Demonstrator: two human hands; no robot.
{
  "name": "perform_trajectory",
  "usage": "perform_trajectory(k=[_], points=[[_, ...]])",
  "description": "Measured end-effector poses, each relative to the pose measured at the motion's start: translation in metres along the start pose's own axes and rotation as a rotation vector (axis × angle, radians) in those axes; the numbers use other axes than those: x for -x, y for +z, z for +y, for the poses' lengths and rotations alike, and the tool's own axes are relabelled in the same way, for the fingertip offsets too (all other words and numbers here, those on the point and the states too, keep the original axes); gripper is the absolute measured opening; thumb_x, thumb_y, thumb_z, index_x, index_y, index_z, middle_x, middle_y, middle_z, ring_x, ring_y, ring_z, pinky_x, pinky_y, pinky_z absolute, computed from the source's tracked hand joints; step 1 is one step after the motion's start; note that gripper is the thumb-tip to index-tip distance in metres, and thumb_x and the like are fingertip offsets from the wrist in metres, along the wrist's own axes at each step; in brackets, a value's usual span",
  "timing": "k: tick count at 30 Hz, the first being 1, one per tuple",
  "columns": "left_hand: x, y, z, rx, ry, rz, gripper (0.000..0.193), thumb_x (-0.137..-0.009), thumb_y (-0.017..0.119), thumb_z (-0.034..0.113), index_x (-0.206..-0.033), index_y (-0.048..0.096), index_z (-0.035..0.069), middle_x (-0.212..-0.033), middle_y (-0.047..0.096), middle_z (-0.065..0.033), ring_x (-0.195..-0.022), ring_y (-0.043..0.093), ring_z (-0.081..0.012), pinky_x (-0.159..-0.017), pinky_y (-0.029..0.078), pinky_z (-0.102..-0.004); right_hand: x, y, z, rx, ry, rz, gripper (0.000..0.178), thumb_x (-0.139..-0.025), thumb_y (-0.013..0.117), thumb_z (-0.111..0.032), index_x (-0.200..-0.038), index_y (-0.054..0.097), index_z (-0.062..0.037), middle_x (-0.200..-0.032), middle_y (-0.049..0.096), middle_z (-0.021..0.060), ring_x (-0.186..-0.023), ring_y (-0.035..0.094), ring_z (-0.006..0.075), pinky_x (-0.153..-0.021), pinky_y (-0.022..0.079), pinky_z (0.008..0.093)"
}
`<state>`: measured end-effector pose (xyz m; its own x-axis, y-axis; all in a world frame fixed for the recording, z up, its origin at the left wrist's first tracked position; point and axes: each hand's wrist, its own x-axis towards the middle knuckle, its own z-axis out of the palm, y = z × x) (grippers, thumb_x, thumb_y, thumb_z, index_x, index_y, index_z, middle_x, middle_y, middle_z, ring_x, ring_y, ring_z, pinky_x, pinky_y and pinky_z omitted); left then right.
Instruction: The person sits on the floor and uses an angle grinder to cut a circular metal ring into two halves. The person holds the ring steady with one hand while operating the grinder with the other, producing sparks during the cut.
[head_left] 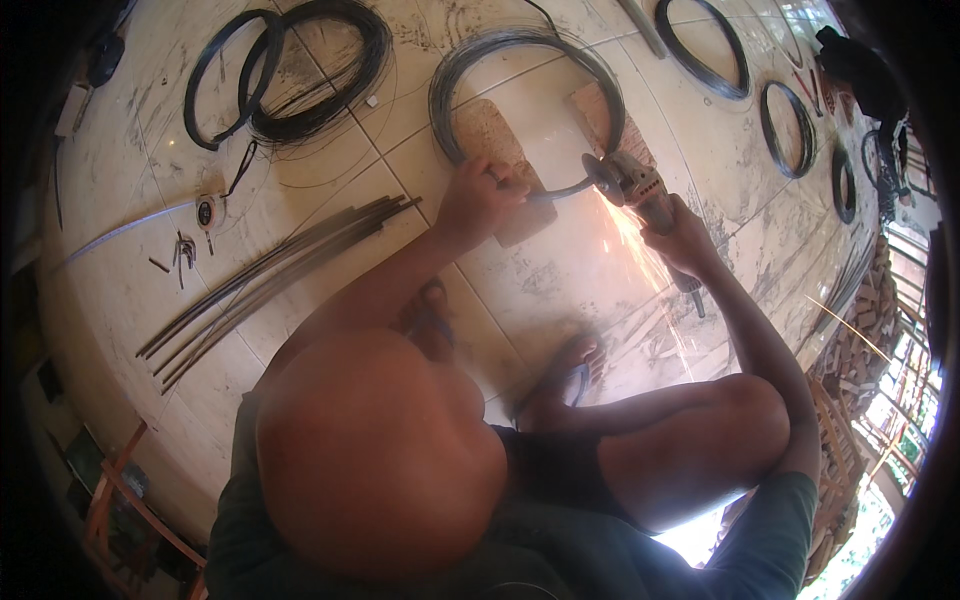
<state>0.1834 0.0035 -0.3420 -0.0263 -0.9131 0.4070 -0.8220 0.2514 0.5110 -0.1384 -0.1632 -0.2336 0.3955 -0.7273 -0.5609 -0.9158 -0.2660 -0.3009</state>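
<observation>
With my right hand (680,238) I grip the body of an angle grinder (640,190). Its disc meets the near side of a coil of dark wire (440,100), and orange sparks (635,245) stream down toward my right foot. My left hand (478,205) is closed on the same wire coil, left of the disc. Under the coil lie two worn wooden blocks, the left block (495,135) beneath my left hand and the right block (590,105) just beyond the grinder.
Wire coils (345,115) lie at the far left, with more coils (735,65) at the far right. Cut rods (270,275) stretch left of my left forearm. A tape measure (207,212) with its blade drawn out and small metal pieces (184,252) rest on the tiles.
</observation>
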Motion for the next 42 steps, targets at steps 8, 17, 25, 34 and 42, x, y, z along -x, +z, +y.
perform_trajectory(k=[8,17,25,34,42], points=[[0.000,0.001,0.000,0.007,-0.009,0.004,0.017,-0.082,0.083,0.020,-0.099,0.082,0.019,-0.095,0.061,0.0008,-0.096,0.057,-0.0230,-0.088,0.048,-0.0434,-0.001,0.002,0.003,0.022,-0.030,0.031,0.075,-0.076,0.080,-0.042,-0.129,0.051,0.0027,-0.104,0.071,0.0319,-0.099,0.070,0.0488,-0.085,0.055,0.0528],[0.000,-0.001,0.000,0.002,-0.007,-0.010,0.019,-0.082,0.083,0.020,-0.100,0.082,0.020,-0.097,0.061,0.0002,-0.097,0.058,-0.0236,-0.090,0.048,-0.0442,-0.001,0.000,0.001,0.016,-0.023,0.020,0.075,-0.076,0.080,-0.042,-0.130,0.051,0.0026,-0.105,0.071,0.0311,-0.099,0.070,0.0482,-0.086,0.055,0.0528],[0.001,0.002,-0.002,0.004,-0.009,-0.003,0.020,-0.081,0.083,0.021,-0.101,0.082,0.020,-0.097,0.061,0.0006,-0.097,0.058,-0.0233,-0.089,0.048,-0.0445,-0.002,0.000,-0.002,-0.005,-0.012,0.018,0.074,-0.077,0.081,-0.041,-0.129,0.052,0.0018,-0.107,0.071,0.0302,-0.102,0.070,0.0481,-0.086,0.055,0.0523],[0.000,0.000,0.001,-0.005,-0.003,0.002,0.019,-0.082,0.083,0.020,-0.100,0.082,0.020,-0.095,0.062,0.0007,-0.096,0.057,-0.0230,-0.087,0.048,-0.0424,-0.001,-0.001,-0.001,0.024,-0.006,0.010,0.073,-0.077,0.080,-0.041,-0.128,0.051,0.0031,-0.105,0.070,0.0320,-0.101,0.069,0.0488,-0.086,0.054,0.0527],[0.002,0.000,-0.002,-0.022,0.011,0.002,0.020,-0.081,0.083,0.019,-0.101,0.082,0.020,-0.098,0.062,0.0009,-0.096,0.058,-0.0240,-0.088,0.048,-0.0428,-0.006,0.001,0.002,-0.010,-0.005,-0.015,0.077,-0.077,0.080,-0.042,-0.131,0.050,0.0044,-0.107,0.070,0.0324,-0.103,0.069,0.0490,-0.086,0.054,0.0527]])
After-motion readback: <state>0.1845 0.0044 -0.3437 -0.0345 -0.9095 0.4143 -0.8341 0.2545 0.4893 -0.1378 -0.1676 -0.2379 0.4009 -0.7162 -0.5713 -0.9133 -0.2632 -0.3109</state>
